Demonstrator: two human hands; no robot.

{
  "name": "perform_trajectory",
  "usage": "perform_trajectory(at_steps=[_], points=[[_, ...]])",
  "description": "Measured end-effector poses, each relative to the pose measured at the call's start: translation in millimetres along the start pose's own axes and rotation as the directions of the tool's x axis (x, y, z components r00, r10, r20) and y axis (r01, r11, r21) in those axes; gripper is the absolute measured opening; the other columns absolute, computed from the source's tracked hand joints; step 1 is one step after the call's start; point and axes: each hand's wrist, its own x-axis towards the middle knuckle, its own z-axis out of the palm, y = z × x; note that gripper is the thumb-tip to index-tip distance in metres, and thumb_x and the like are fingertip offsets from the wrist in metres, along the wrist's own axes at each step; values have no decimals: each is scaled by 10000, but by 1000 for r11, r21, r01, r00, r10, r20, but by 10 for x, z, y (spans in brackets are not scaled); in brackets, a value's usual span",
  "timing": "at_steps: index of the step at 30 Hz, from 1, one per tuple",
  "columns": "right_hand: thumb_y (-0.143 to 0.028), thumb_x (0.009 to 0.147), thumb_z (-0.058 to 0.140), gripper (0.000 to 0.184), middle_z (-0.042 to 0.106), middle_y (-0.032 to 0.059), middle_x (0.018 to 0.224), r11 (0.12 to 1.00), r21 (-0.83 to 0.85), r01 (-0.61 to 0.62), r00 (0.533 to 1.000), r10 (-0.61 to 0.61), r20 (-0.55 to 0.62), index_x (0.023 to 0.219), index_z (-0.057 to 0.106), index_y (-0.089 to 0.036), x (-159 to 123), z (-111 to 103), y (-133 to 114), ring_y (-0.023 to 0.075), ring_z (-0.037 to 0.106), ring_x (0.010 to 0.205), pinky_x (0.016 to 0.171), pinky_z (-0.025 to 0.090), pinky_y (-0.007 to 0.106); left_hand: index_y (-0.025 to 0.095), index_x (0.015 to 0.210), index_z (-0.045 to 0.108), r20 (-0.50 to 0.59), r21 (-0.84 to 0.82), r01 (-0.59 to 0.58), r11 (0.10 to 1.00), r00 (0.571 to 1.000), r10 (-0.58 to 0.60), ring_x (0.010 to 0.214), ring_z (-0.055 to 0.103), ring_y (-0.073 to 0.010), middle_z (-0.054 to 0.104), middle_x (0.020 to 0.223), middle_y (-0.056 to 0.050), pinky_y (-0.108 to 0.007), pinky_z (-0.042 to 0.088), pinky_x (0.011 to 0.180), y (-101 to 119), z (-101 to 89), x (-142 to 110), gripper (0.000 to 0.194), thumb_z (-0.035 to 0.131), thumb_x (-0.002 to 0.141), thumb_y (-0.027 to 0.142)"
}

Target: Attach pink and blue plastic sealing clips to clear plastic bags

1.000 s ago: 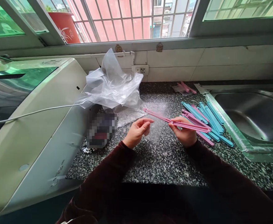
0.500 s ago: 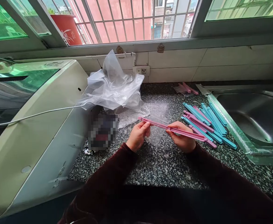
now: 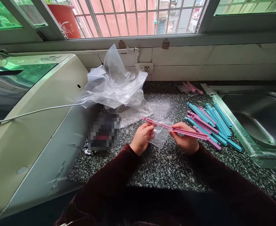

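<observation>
My right hand [image 3: 185, 139] grips a long pink sealing clip [image 3: 192, 133] near its middle, holding it level above the speckled countertop [image 3: 175, 166]. My left hand [image 3: 141, 138] pinches a small clear plastic bag [image 3: 160, 133] at its top edge, right under the clip's left end. The clip's left part lies across the bag's mouth. A pile of several blue and pink clips [image 3: 211, 124] lies just right of my right hand.
A crumpled clear plastic sheet [image 3: 115, 84] sits at the back left of the counter. A white appliance [image 3: 27, 125] with a cable stands to the left. A steel sink [image 3: 258, 116] is on the right. More pink clips in a wrapper [image 3: 191, 88] lie by the wall.
The left hand has closed on the small bag and lifted its top edge up to the clip. The right hand has brought the pink clip lower and leftward over the bag's mouth.
</observation>
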Motion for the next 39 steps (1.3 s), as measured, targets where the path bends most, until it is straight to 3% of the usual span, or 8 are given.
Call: perform_trajectory(at_steps=[14, 23, 28, 32, 39], points=[[-251, 773, 605, 54, 633, 28, 699, 994, -7, -106, 994, 106, 25, 781, 596, -198, -18, 3, 76, 155, 601, 628, 574, 507, 294, 136, 673, 527, -93, 28, 49, 998, 995, -46, 401, 381, -49, 398, 464, 73, -181, 266, 428, -9, -13, 28, 98, 557, 581, 151], [-219, 768, 608, 31, 634, 22, 698, 997, 8, -81, 996, 80, 43, 772, 597, -190, 5, -16, 81, 144, 603, 624, 560, 503, 269, 120, 619, 523, -49, -1, 79, 997, 996, -79, 417, 348, -34, 421, 498, 56, -171, 231, 413, -36, -38, 60, 147, 650, 582, 185], [-236, 768, 609, 41, 641, 19, 705, 992, -17, -121, 992, 122, 23, 774, 596, -198, -1, -21, 111, 146, 610, 625, 569, 517, 275, 115, 677, 561, -62, -5, 45, 999, 997, -46, 448, 360, -36, 423, 518, 61, -167, 268, 432, -60, -27, 64, 270, 742, 554, 273], [-239, 766, 611, 44, 640, 19, 699, 993, -31, -114, 993, 114, 23, 770, 594, -199, -3, -13, 125, 147, 614, 623, 573, 519, 278, 121, 674, 553, -27, 26, 87, 996, 996, -86, 440, 354, -32, 415, 511, 71, -161, 261, 422, -84, -26, 48, 360, 783, 502, 340], [-271, 778, 601, 71, 647, 21, 700, 991, -24, -129, 990, 130, 46, 773, 595, -201, 5, -28, 111, 150, 613, 620, 564, 518, 278, 134, 658, 530, -23, 22, 110, 994, 994, -109, 453, 392, -39, 443, 534, 65, -166, 289, 427, -72, -34, 41, 301, 744, 514, 288]])
